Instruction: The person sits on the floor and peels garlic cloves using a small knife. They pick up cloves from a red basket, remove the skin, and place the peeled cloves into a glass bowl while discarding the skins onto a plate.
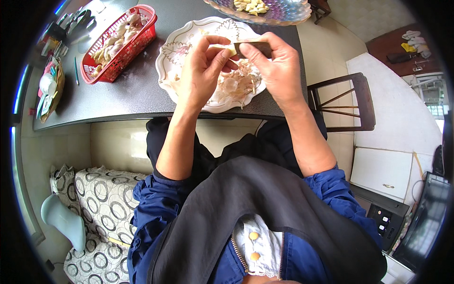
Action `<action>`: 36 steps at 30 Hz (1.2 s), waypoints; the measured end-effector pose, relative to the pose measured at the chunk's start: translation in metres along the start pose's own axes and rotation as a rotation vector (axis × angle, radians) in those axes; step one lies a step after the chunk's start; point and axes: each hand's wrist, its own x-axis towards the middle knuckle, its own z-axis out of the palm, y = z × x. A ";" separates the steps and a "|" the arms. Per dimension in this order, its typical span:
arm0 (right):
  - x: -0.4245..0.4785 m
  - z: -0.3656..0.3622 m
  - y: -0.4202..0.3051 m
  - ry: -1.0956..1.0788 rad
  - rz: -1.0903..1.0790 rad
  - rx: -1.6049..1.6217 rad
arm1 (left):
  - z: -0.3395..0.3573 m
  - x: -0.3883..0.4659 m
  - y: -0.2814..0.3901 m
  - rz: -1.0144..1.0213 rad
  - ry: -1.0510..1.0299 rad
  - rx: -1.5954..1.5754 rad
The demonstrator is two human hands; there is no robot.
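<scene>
Between the thumb and fingers of my left hand [203,67] is a pale garlic clove [232,49]. My right hand [278,67] grips a small dark flat blade [261,49], its end against or very near the clove; its handle is hidden in the hand. Both hands are over a white scalloped plate [164,76] with gold leaf patterns. Papery garlic skins [236,87] lie heaped on the plate beneath them. Past the plate, an iridescent glass bowl [287,14] holds peeled garlic cloves [251,6]. A red plastic basket [140,44] of unpeeled garlic [122,37] stands to the left.
The dark table [106,104] has its near edge just above my knees. A pencil or pen [76,71] and a wicker basket of small items [58,88] lie at its left. A wooden chair or stool [367,103] stands right; a patterned sofa [106,191] is at lower left.
</scene>
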 end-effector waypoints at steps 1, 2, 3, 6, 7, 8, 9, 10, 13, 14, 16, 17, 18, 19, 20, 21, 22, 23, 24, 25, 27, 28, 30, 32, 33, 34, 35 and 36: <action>0.000 0.000 -0.001 -0.016 -0.014 -0.058 | 0.001 0.000 0.001 0.006 0.001 0.002; 0.000 -0.002 0.000 -0.008 -0.015 -0.102 | 0.002 0.000 0.002 0.013 0.001 0.003; 0.000 -0.004 0.001 -0.002 -0.026 -0.106 | 0.002 -0.001 0.004 0.017 0.001 0.005; -0.001 -0.005 0.009 0.030 -0.070 -0.145 | -0.007 -0.001 0.016 -0.019 -0.072 -0.167; 0.000 -0.006 0.011 0.075 -0.118 -0.222 | -0.011 0.000 0.022 -0.039 -0.080 -0.236; -0.001 -0.011 0.015 0.080 -0.120 -0.305 | -0.019 0.003 0.020 -0.041 -0.072 -0.269; -0.001 -0.013 0.016 0.082 -0.122 -0.384 | -0.023 0.003 0.022 -0.019 -0.044 -0.231; -0.004 -0.014 0.015 0.053 -0.114 -0.378 | -0.025 0.007 0.025 0.022 -0.019 -0.112; -0.007 -0.011 0.018 -0.011 -0.261 -0.438 | -0.016 0.030 0.038 0.102 0.095 0.222; -0.010 -0.009 0.014 -0.037 -0.203 -0.409 | -0.014 0.042 0.041 0.117 0.083 0.341; -0.008 -0.008 0.014 -0.011 -0.356 -0.502 | -0.011 0.076 0.037 0.152 0.040 0.527; -0.007 -0.007 0.013 -0.005 -0.434 -0.544 | -0.011 0.095 0.033 0.166 0.016 0.598; -0.008 -0.005 0.011 0.013 -0.463 -0.569 | -0.009 0.112 0.029 0.183 -0.014 0.662; -0.007 -0.004 0.011 0.001 -0.482 -0.579 | 0.000 0.121 0.029 0.289 0.017 0.783; -0.007 -0.003 0.014 -0.012 -0.501 -0.588 | 0.004 0.128 0.029 0.282 -0.024 0.800; -0.008 -0.003 0.015 -0.025 -0.516 -0.598 | 0.007 0.133 0.027 0.273 -0.067 0.816; -0.009 -0.005 0.013 -0.039 -0.491 -0.564 | 0.006 0.135 0.025 0.378 -0.109 0.872; -0.011 -0.007 0.010 -0.079 -0.395 -0.457 | 0.001 0.136 0.022 0.482 -0.152 0.928; -0.013 -0.013 0.004 -0.112 -0.296 -0.360 | 0.004 0.135 0.024 0.590 -0.201 0.974; -0.014 -0.019 0.001 -0.144 -0.197 -0.261 | 0.006 0.131 0.025 0.516 -0.204 0.908; -0.013 -0.037 0.003 -0.117 -0.022 0.120 | 0.006 0.105 0.031 0.363 -0.206 0.786; -0.010 -0.050 0.003 -0.026 -0.011 0.291 | 0.006 0.091 0.037 0.337 -0.198 0.795; 0.001 -0.081 0.006 0.161 0.001 0.548 | -0.001 0.057 0.047 0.274 -0.175 0.820; 0.026 -0.117 0.012 0.305 -0.006 0.622 | -0.008 0.029 0.054 0.194 -0.132 0.913; 0.041 -0.138 0.018 0.362 -0.016 0.602 | -0.010 0.021 0.054 0.159 -0.118 0.953; 0.059 -0.157 0.027 0.379 -0.005 0.609 | -0.014 0.016 0.049 0.167 -0.111 0.972; 0.075 -0.172 0.038 0.392 0.011 0.619 | -0.018 0.010 0.045 0.170 -0.101 0.996; 0.089 -0.184 0.045 0.403 0.000 0.595 | -0.017 0.006 0.045 0.155 -0.093 1.041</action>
